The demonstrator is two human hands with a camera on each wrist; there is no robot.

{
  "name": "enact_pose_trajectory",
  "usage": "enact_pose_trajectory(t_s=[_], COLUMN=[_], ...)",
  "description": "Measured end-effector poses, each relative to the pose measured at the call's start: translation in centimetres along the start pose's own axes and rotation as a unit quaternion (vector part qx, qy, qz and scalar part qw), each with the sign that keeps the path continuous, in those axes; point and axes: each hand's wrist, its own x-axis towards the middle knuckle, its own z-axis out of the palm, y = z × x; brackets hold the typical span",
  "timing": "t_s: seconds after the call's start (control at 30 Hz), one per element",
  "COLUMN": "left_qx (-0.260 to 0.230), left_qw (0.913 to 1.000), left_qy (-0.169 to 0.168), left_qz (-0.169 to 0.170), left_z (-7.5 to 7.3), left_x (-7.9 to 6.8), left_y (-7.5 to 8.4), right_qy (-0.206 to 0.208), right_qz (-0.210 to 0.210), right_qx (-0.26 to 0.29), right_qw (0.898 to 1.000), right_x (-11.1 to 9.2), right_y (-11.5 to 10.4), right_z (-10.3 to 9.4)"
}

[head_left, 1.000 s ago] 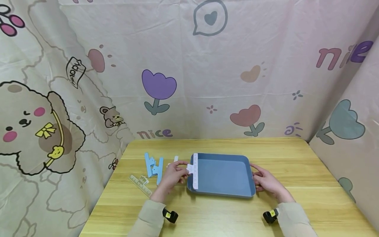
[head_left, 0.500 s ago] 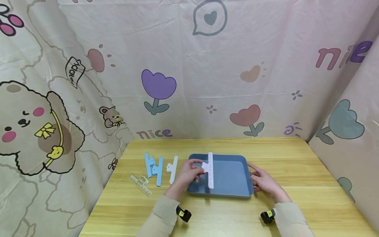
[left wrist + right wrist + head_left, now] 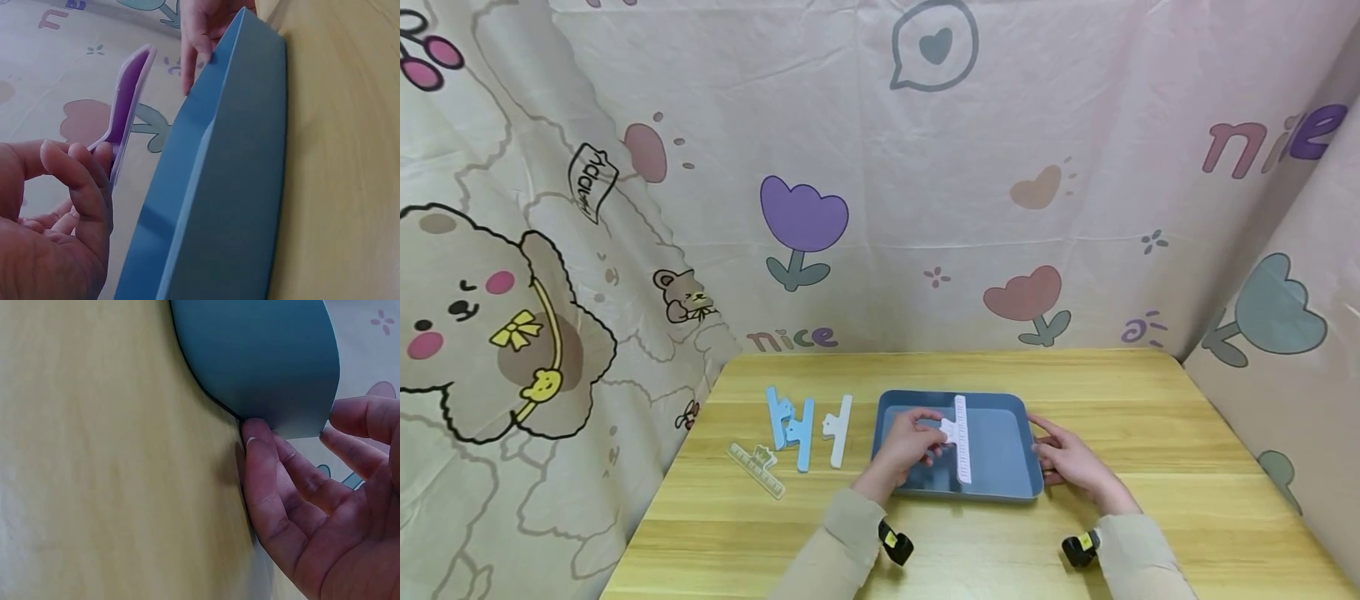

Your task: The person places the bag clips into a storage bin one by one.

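Observation:
In the head view my left hand (image 3: 904, 452) pinches a pale lavender clip (image 3: 964, 446) by its small handle. The clip's long ruled bar stands lengthwise over the middle of the blue-grey tray (image 3: 1002, 442). From the left wrist, the clip (image 3: 128, 94) shows above the level of the tray's rim, the fingertips hiding its lower end. My right hand (image 3: 1073, 460) grips the tray's right end. Close up in the right wrist view, fingertips (image 3: 261, 440) press at the base of the tray wall (image 3: 269, 369), and other fingers reach its rim.
Left of the tray lie a white clip (image 3: 839, 432), two overlapping light blue clips (image 3: 802, 437) and a clear clip (image 3: 756, 469). All rest on the wooden table (image 3: 970, 546). A patterned curtain (image 3: 917, 208) hangs behind and on both sides.
My left hand has carried the lavender clip rightward from the tray's left edge to over its middle. The white clip has come into full view. My right hand stays at the tray's right end.

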Motion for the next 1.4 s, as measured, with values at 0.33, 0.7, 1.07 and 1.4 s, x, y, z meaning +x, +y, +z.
enact_pose_trajectory(t_s=[0.33, 0.7, 1.07, 1.4], left_qx=[-0.009, -0.008, 0.008, 0.018], left_qw=[0.9999, 0.9996, 0.9992, 0.9991], left_qy=[-0.008, 0.004, 0.003, -0.007], left_qz=[-0.008, -0.027, -0.038, -0.039], left_z=[3.5, 6.2, 7.3, 8.8], left_x=[0.8, 0.7, 1.6, 2.0], left_y=[-1.1, -0.4, -1.2, -1.0], right_qy=[0.012, -0.004, -0.005, 0.0], right_qz=[0.014, 0.005, 0.011, 0.012], right_qx=[0.008, 0.061, 0.069, 0.055], right_qw=[1.0, 0.998, 0.998, 0.998], right_x=[-0.1, -0.3, -0.2, -0.2], right_y=[0.0, -0.1, 0.1, 0.0], right_z=[0.0, 0.2, 0.0, 0.0])
